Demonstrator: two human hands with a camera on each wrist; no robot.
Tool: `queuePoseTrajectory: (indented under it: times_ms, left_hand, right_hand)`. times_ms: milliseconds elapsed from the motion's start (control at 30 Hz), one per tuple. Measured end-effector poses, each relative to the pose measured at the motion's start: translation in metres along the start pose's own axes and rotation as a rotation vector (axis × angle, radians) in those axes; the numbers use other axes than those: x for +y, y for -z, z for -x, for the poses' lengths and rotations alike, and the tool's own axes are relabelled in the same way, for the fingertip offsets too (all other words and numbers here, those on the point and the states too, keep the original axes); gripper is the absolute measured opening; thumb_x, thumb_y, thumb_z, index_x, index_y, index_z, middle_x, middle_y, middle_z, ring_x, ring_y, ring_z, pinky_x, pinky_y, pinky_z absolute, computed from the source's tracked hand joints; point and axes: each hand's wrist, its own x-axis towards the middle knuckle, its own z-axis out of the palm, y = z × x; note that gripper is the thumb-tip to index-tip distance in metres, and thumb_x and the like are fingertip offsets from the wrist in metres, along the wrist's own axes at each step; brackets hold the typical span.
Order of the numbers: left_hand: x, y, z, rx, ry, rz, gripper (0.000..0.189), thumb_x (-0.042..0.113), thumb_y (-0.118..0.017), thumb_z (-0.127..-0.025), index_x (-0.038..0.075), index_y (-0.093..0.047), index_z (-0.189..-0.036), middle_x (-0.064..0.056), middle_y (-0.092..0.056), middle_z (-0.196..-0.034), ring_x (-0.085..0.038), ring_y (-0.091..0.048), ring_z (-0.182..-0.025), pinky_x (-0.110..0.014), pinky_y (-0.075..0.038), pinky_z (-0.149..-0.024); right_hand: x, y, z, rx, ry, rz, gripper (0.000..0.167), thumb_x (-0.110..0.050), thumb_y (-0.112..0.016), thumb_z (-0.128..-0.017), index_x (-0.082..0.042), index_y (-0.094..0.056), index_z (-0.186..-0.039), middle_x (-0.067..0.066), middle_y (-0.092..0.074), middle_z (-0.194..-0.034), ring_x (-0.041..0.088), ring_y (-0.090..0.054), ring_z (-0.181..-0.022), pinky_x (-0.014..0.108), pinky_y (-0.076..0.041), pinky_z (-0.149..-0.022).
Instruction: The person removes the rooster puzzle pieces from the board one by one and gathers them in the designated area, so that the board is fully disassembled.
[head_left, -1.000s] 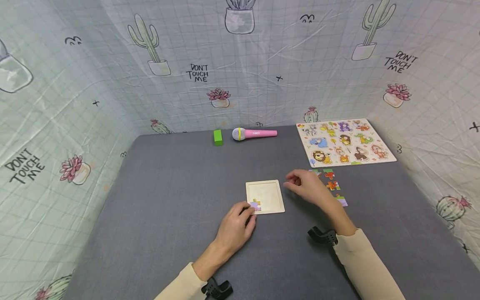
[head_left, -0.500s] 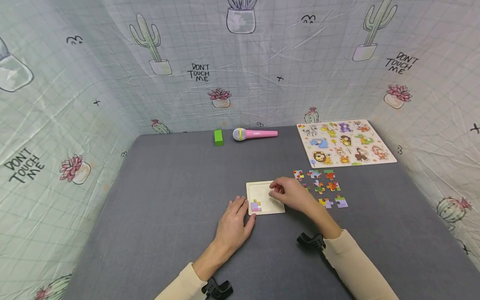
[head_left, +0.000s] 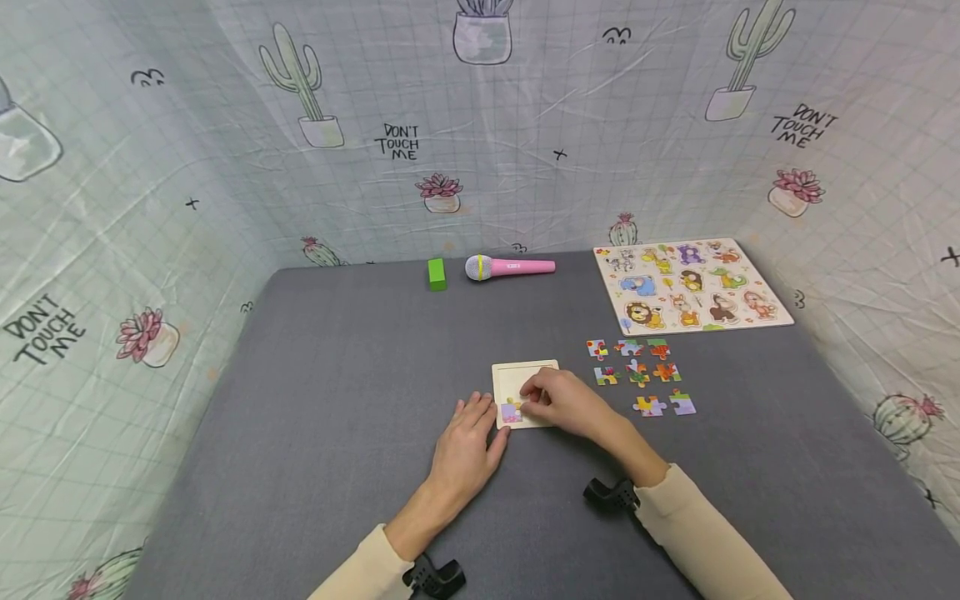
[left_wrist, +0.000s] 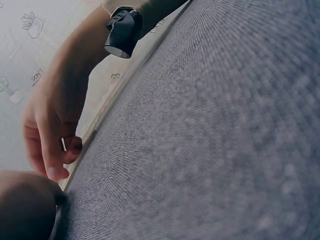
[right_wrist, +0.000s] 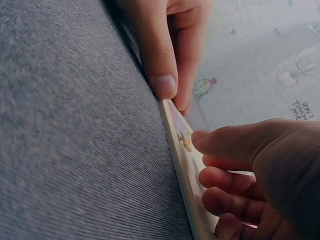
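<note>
A square wooden puzzle tray (head_left: 532, 373) lies on the table with a lavender-and-yellow jigsaw piece (head_left: 511, 412) in its near left corner. My left hand (head_left: 465, 454) rests around that corner, fingers fairly straight along the left edge and the thumb at the near edge. Over the tray is my right hand (head_left: 570, 404), its fingers loosely bent. In the right wrist view its thumb (right_wrist: 202, 142) comes right up to the piece's yellow part, and no other piece shows between the fingers. The right hand covers part of the tray in the head view.
Several loose jigsaw pieces (head_left: 637, 372) lie in rows right of the tray. Behind them is an animal picture board (head_left: 693, 286). A pink microphone (head_left: 517, 267) and a green block (head_left: 437, 274) sit at the back edge, before a printed cloth.
My right hand has moved left from beside the loose pieces, over the tray, to the corner piece. The left hand's fingers have straightened along the tray's edge.
</note>
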Motion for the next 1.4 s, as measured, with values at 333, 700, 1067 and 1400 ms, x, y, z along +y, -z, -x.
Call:
queuePoseTrajectory:
  times_ms: [333, 700, 1067, 1400]
  left_hand:
    - [-0.001, -0.0015, -0.0005, 0.031, -0.024, -0.011, 0.038, 0.024, -0.078, -0.086, -0.001, -0.073, -0.115, -0.016, -0.071, -0.124, -0.032, -0.067, -0.119, -0.051, -0.053, -0.1]
    - [-0.0015, -0.0023, -0.0007, 0.047, -0.034, -0.008, 0.038, 0.023, -0.078, -0.085, -0.002, -0.073, -0.114, -0.017, -0.071, -0.122, -0.033, -0.068, -0.118, -0.051, -0.054, -0.098]
    - [-0.0003, -0.0008, -0.0008, 0.036, -0.02, 0.006, 0.037, 0.023, -0.078, -0.086, -0.001, -0.073, -0.115, -0.016, -0.071, -0.124, -0.033, -0.067, -0.119, -0.051, -0.053, -0.1]
    - [-0.0004, -0.0011, -0.0011, 0.047, -0.026, -0.002, 0.037, 0.022, -0.079, -0.085, -0.002, -0.073, -0.113, -0.017, -0.071, -0.122, -0.033, -0.068, -0.118, -0.051, -0.054, -0.099]
  right_hand:
    - [-0.0076, -0.0049, 0.0038, -0.018, -0.012, 0.063, 0.025, -0.03, -0.08, -0.085, -0.011, -0.074, -0.101, 0.0, -0.065, -0.09, 0.008, -0.057, -0.077, 0.026, -0.05, -0.072]
    - [-0.0078, -0.0099, 0.001, -0.066, -0.056, -0.032, 0.018, -0.017, -0.076, -0.087, -0.007, -0.071, -0.101, 0.0, -0.062, -0.085, 0.007, -0.054, -0.075, 0.022, -0.047, -0.07]
    - [-0.0088, -0.009, 0.0023, -0.084, -0.098, -0.092, 0.018, -0.019, -0.075, -0.089, -0.008, -0.066, -0.101, 0.0, -0.06, -0.086, 0.006, -0.051, -0.074, 0.021, -0.044, -0.068]
    - [-0.0084, -0.0081, 0.0045, -0.049, -0.07, -0.165, 0.015, -0.017, -0.074, -0.09, -0.011, -0.063, -0.098, -0.002, -0.063, -0.084, 0.003, -0.051, -0.066, 0.02, -0.044, -0.063]
